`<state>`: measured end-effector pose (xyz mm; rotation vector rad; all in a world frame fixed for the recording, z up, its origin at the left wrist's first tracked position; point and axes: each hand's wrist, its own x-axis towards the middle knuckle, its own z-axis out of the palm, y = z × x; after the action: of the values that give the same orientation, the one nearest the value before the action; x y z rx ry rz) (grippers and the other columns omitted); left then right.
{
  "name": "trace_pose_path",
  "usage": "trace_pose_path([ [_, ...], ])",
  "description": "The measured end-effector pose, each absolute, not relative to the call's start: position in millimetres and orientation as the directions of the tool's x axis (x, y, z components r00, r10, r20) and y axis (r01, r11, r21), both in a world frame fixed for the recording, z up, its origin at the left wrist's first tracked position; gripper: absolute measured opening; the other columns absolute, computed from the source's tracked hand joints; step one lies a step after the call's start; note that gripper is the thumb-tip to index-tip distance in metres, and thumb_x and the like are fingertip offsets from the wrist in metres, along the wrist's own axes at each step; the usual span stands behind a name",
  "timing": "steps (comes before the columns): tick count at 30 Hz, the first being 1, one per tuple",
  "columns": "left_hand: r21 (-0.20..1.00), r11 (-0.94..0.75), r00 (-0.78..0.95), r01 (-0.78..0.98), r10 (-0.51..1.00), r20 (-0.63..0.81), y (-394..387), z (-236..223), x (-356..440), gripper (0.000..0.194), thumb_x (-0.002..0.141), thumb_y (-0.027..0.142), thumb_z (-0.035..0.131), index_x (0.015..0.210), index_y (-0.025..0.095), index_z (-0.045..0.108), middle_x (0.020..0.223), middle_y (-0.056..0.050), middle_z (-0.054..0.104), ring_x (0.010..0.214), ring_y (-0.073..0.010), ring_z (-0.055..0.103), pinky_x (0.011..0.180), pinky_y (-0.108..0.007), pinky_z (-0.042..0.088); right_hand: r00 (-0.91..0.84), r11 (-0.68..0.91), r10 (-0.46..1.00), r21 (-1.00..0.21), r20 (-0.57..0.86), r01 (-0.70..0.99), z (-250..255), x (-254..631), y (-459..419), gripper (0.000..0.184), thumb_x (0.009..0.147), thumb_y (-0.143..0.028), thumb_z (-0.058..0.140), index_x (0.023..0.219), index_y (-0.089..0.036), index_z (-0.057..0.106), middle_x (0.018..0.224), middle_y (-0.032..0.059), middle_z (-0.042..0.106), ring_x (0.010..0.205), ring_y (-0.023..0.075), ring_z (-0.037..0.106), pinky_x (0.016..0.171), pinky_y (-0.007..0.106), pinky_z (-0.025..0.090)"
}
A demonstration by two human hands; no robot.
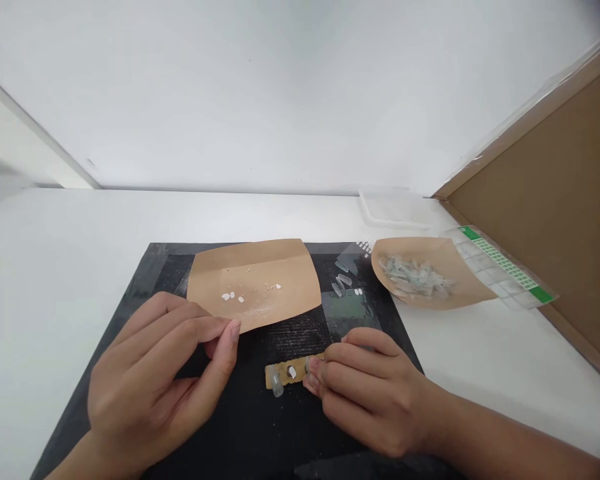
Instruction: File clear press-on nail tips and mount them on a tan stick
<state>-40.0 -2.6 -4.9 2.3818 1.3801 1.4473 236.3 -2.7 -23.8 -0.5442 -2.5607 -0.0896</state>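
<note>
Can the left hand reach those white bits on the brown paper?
Probably yes: the left hand is at the near edge of the paper, and nothing seems to block its way to the white bits.

Tan strip (299, 369), black mat (260, 433)

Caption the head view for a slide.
Right hand at a tan strip, left hand by brown paper, over a black mat.

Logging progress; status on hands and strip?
Left hand at near edge of brown paper. Right hand covering right end of yellowish strip. Clear piece at strip's left end.
</note>
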Motion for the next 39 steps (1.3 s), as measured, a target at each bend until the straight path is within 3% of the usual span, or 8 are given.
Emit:
trace_pose_path([
  [2, 0.400, -0.645, 0.206, 0.651, 0.657, 0.725, -1.6, -6.5, -40.9, 0.025, 0.083, -0.003, 0.077, 0.089, 0.019, 0.069, 0.072, 0.001, 0.062, 0.070, -0.0152, 0.054, 0.060, -0.037, 0.048, -0.785, 0.917, 0.365, -0.048, 0.500, 0.395, -23.8, 236.2, -2.7, 0.028, 0.095, -0.010, 0.070, 0.070, -0.019, 0.060, 0.081, -0.0042, 0.072, 0.080, 0.0130, 0.065, 0.081, 0.036, 0.042],
  [17, 0.448, -0.608, 0.174, 0.655, 0.699, 0.694, -1.4, -6.7, -42.4, 0.022, 0.086, -0.002, 0.074, 0.089, 0.019, 0.068, 0.073, 0.001, 0.061, 0.069, -0.0157, 0.055, 0.063, -0.035, 0.046, -0.773, 0.908, 0.394, -0.082, 0.497, 0.410, -24.1, 236.4, -4.2, 0.025, 0.096, -0.008, 0.067, 0.073, -0.017, 0.062, 0.079, -0.0021, 0.070, 0.079, 0.0127, 0.064, 0.082, 0.036, 0.042],
  [29, 0.434, -0.600, 0.151, 0.672, 0.684, 0.713, -1.7, -6.8, -44.2, 0.022, 0.087, 0.000, 0.074, 0.088, 0.021, 0.067, 0.071, 0.001, 0.061, 0.069, -0.0159, 0.054, 0.063, -0.035, 0.046, -0.726, 0.883, 0.397, -0.016, 0.562, 0.470, -28.5, 236.4, -5.8, 0.015, 0.094, -0.013, 0.076, 0.081, -0.019, 0.071, 0.084, -0.0034, 0.076, 0.078, 0.0142, 0.062, 0.078, 0.036, 0.040],
  [34, 0.432, -0.605, 0.149, 0.669, 0.679, 0.719, -0.8, -7.1, -45.2, 0.021, 0.087, 0.000, 0.074, 0.087, 0.020, 0.067, 0.072, 0.001, 0.061, 0.069, -0.0157, 0.055, 0.064, -0.035, 0.046, -0.718, 0.891, 0.401, -0.059, 0.569, 0.450, -27.8, 239.3, -4.0, 0.004, 0.094, -0.014, 0.074, 0.095, -0.018, 0.075, 0.095, -0.0022, 0.080, 0.080, 0.0149, 0.060, 0.079, 0.037, 0.040],
  [39, 0.424, -0.611, 0.157, 0.668, 0.673, 0.722, 2.1, -5.6, -45.5, 0.022, 0.085, -0.001, 0.075, 0.087, 0.020, 0.067, 0.071, 0.002, 0.062, 0.068, -0.0158, 0.055, 0.062, -0.035, 0.046, -0.706, 0.872, 0.463, -0.130, 0.536, 0.472, -26.3, 239.0, -2.9, 0.010, 0.091, -0.013, 0.077, 0.089, -0.020, 0.070, 0.096, -0.0027, 0.078, 0.082, 0.0159, 0.059, 0.080, 0.038, 0.037],
])
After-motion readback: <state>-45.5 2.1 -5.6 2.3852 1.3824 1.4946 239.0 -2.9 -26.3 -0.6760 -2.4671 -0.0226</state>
